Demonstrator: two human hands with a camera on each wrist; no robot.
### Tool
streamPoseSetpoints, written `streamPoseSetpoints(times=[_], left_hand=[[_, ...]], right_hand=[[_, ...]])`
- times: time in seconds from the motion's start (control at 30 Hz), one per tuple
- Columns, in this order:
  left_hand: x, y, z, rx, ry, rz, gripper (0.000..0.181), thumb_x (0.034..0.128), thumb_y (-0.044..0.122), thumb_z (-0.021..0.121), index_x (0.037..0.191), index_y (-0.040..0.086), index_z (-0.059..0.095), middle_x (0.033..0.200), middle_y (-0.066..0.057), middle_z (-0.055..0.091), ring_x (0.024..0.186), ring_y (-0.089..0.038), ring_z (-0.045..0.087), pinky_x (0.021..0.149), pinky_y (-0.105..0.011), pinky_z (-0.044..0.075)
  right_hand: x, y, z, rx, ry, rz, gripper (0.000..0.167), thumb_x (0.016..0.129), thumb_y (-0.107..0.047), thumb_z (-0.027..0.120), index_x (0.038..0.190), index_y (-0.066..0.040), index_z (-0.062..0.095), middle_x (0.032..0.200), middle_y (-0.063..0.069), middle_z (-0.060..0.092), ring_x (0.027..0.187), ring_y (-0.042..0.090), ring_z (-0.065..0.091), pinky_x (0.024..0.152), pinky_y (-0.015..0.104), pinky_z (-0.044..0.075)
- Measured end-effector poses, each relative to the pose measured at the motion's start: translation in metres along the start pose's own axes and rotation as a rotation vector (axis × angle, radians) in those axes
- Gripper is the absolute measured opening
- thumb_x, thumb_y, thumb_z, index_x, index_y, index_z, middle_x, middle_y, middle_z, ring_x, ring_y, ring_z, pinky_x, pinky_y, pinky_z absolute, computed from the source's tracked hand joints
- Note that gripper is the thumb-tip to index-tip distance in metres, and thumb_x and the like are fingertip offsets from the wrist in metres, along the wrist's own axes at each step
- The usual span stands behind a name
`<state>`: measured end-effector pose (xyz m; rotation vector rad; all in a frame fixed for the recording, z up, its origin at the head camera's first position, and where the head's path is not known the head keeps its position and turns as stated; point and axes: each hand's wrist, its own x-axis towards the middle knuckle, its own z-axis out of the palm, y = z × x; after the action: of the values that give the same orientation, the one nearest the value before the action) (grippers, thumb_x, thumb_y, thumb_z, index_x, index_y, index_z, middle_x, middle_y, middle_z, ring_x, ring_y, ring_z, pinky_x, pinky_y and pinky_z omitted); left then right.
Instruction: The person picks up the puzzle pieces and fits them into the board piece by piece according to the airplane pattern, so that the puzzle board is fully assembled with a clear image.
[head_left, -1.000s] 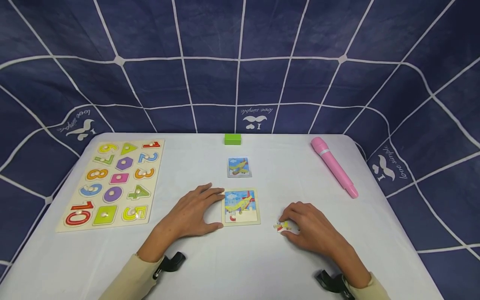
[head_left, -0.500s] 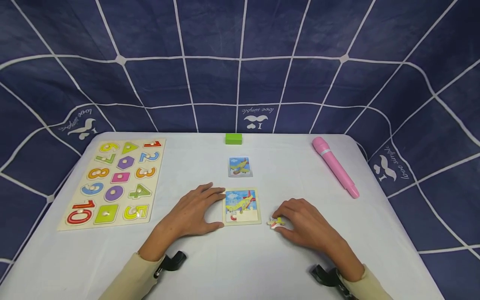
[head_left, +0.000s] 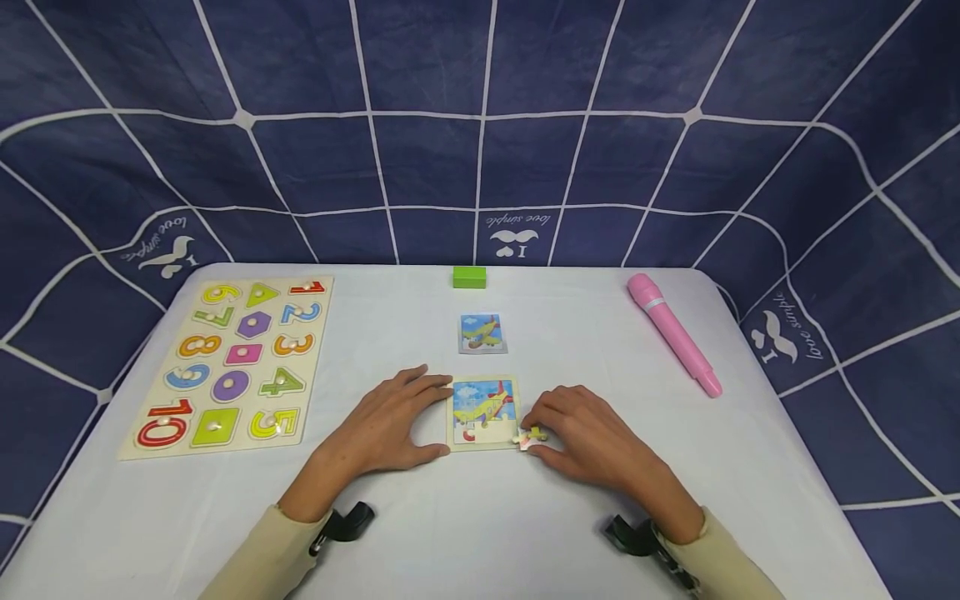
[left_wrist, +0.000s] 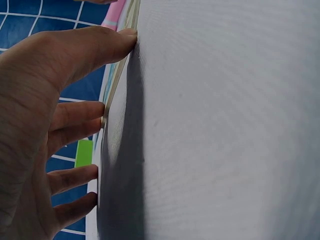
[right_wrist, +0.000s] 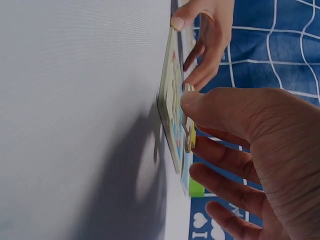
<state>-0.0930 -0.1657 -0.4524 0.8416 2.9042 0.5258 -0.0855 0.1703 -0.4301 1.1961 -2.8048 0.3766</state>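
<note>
A square jigsaw tray [head_left: 495, 432] lies at the middle of the table. It shows a yellow plane on blue sky, with a pale bare patch at its lower right. My left hand [head_left: 386, 421] rests at the tray's left edge, thumb and fingertips touching it, as the left wrist view also shows. Between thumb and fingers my right hand [head_left: 588, 437] pinches a jigsaw piece [head_left: 532, 437] with yellow and red on it. In the right wrist view the piece [right_wrist: 188, 137] is held tilted, just above the tray's right side.
Behind the tray lie a small plane picture card [head_left: 482, 333] and a green block [head_left: 469, 277]. A number-and-shape board [head_left: 318, 375] is on the left. On the right lies a pink microphone-shaped toy [head_left: 675, 333]. Blue gridded cloth [head_left: 420, 167] hangs behind the table.
My right hand has carried the jigsaw piece leftward, from the bare tablecloth to the tray's right edge. My left hand stays at the tray's left edge.
</note>
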Motion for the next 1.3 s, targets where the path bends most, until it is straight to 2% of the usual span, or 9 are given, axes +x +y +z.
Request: streamPoseSetpoints(times=[0.3,0.73,0.93,1.3], left_hand=[[0.000,-0.001,-0.001,0.002,-0.002,-0.002,0.080,0.0838,0.059,0.085,0.151,0.021,0.064,0.163,0.005,0.053,0.158,-0.033,0.039,0.119,-0.063,0.042],[0.000,-0.001,0.000,-0.001,-0.012,0.000,0.079,0.0848,0.059,0.084,0.151,0.021,0.064,0.164,0.005,0.052,0.158,-0.033,0.038,0.119,-0.063,0.042],[0.000,-0.001,-0.001,0.002,-0.011,0.002,0.079,0.0850,0.060,0.084,0.152,0.022,0.063,0.164,0.005,0.052,0.158,-0.032,0.039,0.118,-0.063,0.043],[0.000,-0.001,-0.001,-0.001,-0.007,0.003,0.079,0.0848,0.059,0.084,0.151,0.021,0.064,0.163,0.005,0.052,0.158,-0.032,0.039,0.118,-0.063,0.043]], right_hand=[[0.018,-0.006,0.004,0.000,0.030,-0.055,0.029,0.089,-0.032,0.089,0.114,-0.020,0.080,0.109,-0.008,0.071,0.107,0.014,0.066,0.104,0.041,0.053],[0.038,-0.017,0.012,0.003,0.017,-0.085,0.029,0.091,-0.033,0.088,0.116,-0.020,0.081,0.112,-0.006,0.074,0.110,0.016,0.067,0.106,0.042,0.052],[0.043,-0.022,0.016,0.018,0.010,-0.096,0.028,0.090,-0.032,0.089,0.115,-0.021,0.082,0.113,-0.006,0.074,0.111,0.015,0.068,0.105,0.042,0.053],[0.044,-0.027,0.025,-0.017,0.004,-0.090,0.024,0.092,-0.029,0.088,0.114,-0.023,0.082,0.113,-0.006,0.074,0.112,0.015,0.067,0.104,0.041,0.054]])
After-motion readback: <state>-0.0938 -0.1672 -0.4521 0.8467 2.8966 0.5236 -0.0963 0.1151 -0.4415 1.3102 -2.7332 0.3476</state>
